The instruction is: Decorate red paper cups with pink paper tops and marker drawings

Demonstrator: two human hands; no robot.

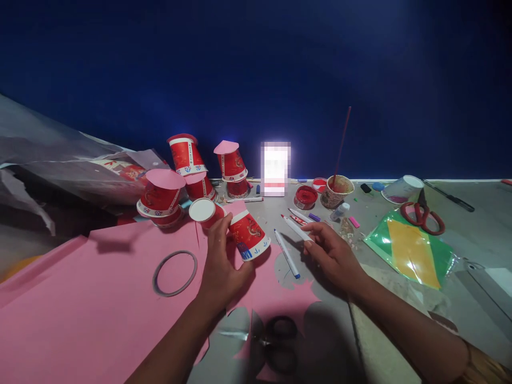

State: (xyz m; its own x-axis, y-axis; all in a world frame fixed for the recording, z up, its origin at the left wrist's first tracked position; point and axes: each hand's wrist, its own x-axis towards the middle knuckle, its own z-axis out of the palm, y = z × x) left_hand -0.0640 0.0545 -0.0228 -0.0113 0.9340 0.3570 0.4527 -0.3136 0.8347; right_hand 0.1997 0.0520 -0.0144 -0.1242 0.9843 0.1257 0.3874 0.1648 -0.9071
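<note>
Tilted in my left hand [226, 261] is a red paper cup [248, 233]. Blue marks run along its white band, and pink paper shows behind its upper end. My right hand [330, 248] grips a white marker [295, 228] whose red tip points left toward the cup, apart from it. Between my hands a second white marker [286, 253] with a blue end lies on the table. Beyond my left fingers another cup [204, 211] leans with its white round end facing me. Stacked red cups [160, 194] with pink paper cones stand behind it.
Pink paper [120, 282] covers the left side, with a grey ring [175, 273] on it. Black-handled scissors [276, 341] lie in front. An open red paint pot [305, 197] and a brush cup [337, 192] stand behind. At right, red-handled scissors [422, 217] rest on a packet [412, 248].
</note>
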